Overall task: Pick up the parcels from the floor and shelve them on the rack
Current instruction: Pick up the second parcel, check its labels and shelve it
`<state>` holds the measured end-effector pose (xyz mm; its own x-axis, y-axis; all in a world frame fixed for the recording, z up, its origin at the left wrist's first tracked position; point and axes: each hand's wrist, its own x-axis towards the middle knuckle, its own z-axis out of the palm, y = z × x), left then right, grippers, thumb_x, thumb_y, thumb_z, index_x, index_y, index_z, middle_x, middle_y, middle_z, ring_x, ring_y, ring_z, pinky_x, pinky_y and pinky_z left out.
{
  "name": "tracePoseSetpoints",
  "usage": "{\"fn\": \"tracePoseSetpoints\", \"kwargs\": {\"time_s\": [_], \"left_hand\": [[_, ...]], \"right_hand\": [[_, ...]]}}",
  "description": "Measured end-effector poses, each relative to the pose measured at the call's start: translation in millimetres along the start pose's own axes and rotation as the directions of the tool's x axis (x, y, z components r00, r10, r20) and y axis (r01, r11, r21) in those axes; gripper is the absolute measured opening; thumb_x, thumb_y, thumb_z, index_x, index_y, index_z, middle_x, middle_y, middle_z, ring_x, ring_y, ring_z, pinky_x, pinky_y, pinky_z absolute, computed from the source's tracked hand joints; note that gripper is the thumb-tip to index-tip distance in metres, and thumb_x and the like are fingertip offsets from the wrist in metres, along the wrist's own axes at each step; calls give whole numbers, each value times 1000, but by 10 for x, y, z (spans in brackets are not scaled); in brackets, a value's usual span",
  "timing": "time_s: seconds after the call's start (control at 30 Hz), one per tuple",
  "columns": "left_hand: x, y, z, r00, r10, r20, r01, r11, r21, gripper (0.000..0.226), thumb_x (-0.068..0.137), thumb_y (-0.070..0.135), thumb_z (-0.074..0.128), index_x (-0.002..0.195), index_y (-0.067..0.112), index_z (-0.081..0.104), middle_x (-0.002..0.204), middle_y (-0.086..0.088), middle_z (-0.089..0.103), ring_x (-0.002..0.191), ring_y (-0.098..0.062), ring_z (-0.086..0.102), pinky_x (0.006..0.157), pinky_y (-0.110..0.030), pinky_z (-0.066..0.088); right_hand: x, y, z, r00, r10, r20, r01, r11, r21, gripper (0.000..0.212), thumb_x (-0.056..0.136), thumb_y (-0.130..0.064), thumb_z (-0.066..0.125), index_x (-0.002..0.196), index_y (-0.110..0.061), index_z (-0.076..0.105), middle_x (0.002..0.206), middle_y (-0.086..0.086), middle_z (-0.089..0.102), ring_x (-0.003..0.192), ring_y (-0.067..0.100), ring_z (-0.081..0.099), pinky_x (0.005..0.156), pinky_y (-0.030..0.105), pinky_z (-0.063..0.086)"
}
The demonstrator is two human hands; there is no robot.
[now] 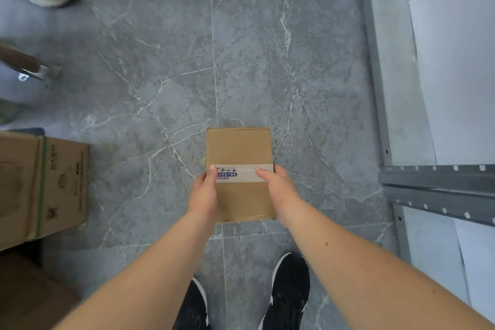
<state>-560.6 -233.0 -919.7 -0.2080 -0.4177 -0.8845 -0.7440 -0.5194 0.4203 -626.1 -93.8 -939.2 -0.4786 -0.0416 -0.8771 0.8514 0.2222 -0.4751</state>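
We hold a small cardboard parcel (239, 174) between our two hands, out in front of us above the grey marbled floor (166, 67). Our left hand (202, 193) clasps the parcel's left edge, thumb laid on the top face at the strip of printed tape (241, 173) that crosses the middle; the remaining fingers are hidden under the box, so we cannot tell how far they curl. Our right hand (277, 186) grips the right edge the same way, thumb resting on the tape and the other fingers wrapping round the side. Both hands are partly closed, pressing inward on the parcel from opposite sides.

Whether the parcel's underside touches the floor or hangs just above it, we cannot tell.

To the left of the parcel, well apart, stands a larger cardboard box (40, 185) with a green strap. To the right of the parcel rises the grey metal rack (434, 182), its perforated beams near us. Below the parcel, nearer to us, are our black shoes (288, 292).
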Motion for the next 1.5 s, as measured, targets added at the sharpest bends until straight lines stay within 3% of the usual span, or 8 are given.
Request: {"fn": "tracePoseSetpoints", "kwargs": {"time_s": [0.2, 0.33, 0.47, 0.6, 0.77, 1.13, 1.3, 1.5], "left_hand": [[-655, 329, -156, 1000, 5, -25, -5, 1000, -27, 57, 109, 50, 54, 154, 15, 54, 151, -10, 60, 136, -32, 58, 113, -46, 44], [-1170, 727, -219, 997, 51, -58, -53, 998, -43, 57, 110, 48, 53, 157, 16, 50, 155, -9, 54, 123, -23, 50, 103, -39, 39], [-1720, 1205, -293, 993, 97, -60, -102, 992, -71, 56, 111, 47, 51, 157, 16, 50, 158, -9, 51, 125, -23, 48, 103, -38, 35], [-2239, 1712, -389, 991, 125, -46, -129, 986, -109, 56, 110, 50, 52, 153, 16, 55, 154, -8, 55, 142, -30, 51, 114, -43, 37], [-3104, 2454, -557, 982, 188, -22, -188, 953, -236, 62, 101, 63, 58, 147, 22, 61, 148, -9, 62, 135, -34, 59, 120, -56, 43], [-5393, 4248, -998, 893, 449, 18, -422, 851, -313, 60, 98, 64, 61, 140, 21, 65, 140, -11, 65, 131, -36, 60, 120, -58, 43], [-6000, 4688, -1171, 829, 559, 9, -521, 779, -349, 83, 64, 80, 63, 128, 27, 72, 132, -7, 71, 123, -35, 65, 115, -59, 48], [-7146, 4990, -1471, 767, 641, 26, -589, 720, -367, 43, 102, 57, 59, 121, 19, 66, 128, -9, 67, 122, -34, 61, 117, -57, 45]], "right_hand": [[-618, -436, 26, 999, -39, 27, 40, 999, -33, 34, 97, -18, 72, 131, -15, 70, 122, 7, 78, 113, 27, 73, 93, 38, 58], [-1075, -890, 31, 995, -98, 22, 98, 994, -38, 29, 96, -20, 71, 125, -19, 70, 115, -1, 78, 108, 20, 72, 79, 31, 53], [-1615, -1390, 43, 989, -144, 9, 145, 989, -40, 31, 94, -24, 71, 124, -21, 71, 118, 0, 78, 111, 22, 72, 91, 38, 56], [-2231, -1992, 28, 976, -215, 21, 215, 976, -26, 29, 94, -25, 72, 123, -20, 72, 116, -1, 78, 108, 19, 71, 83, 35, 54], [-3048, -2865, 103, 953, -302, 4, 302, 953, 16, 58, 64, -45, 75, 117, -23, 73, 112, 3, 80, 105, 29, 75, 102, 56, 59], [-5478, -4744, 5, 773, -635, 13, 634, 773, 22, 62, 68, -40, 72, 129, -24, 70, 120, -3, 77, 115, 24, 71, 108, 49, 55], [-6297, -5169, -78, 687, -727, -1, 725, 686, 62, 72, 61, -46, 76, 130, -23, 71, 119, -3, 77, 113, 22, 72, 107, 48, 55], [-7253, -5531, -146, 601, -798, -37, 797, 596, 97, 68, 58, -42, 79, 123, -21, 72, 117, 1, 78, 111, 26, 72, 107, 50, 56]]}}
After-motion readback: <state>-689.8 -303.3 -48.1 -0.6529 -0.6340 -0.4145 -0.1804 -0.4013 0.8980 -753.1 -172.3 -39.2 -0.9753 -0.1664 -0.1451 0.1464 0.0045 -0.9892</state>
